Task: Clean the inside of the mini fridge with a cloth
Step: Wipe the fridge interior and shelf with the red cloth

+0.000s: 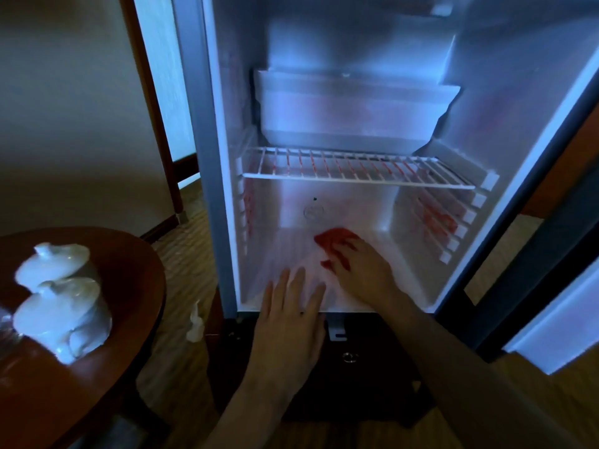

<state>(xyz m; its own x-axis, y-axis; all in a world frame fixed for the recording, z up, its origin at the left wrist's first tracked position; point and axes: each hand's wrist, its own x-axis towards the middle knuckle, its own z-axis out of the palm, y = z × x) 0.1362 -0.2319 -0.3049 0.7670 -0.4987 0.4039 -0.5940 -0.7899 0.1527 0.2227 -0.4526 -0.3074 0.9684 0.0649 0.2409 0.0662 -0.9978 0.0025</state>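
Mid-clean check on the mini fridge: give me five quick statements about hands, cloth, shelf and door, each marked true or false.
1. The right hand presses the red cloth on the fridge floor. True.
2. The left hand grips a second cloth. False: its fingers are spread flat at the floor's front edge and it holds nothing.
3. The wire shelf has been taken out. False: it sits in its side slots above the floor.
4. A white drawer sits above the wire shelf. True.
5. The fridge door is closed. False: it stands open at the right.
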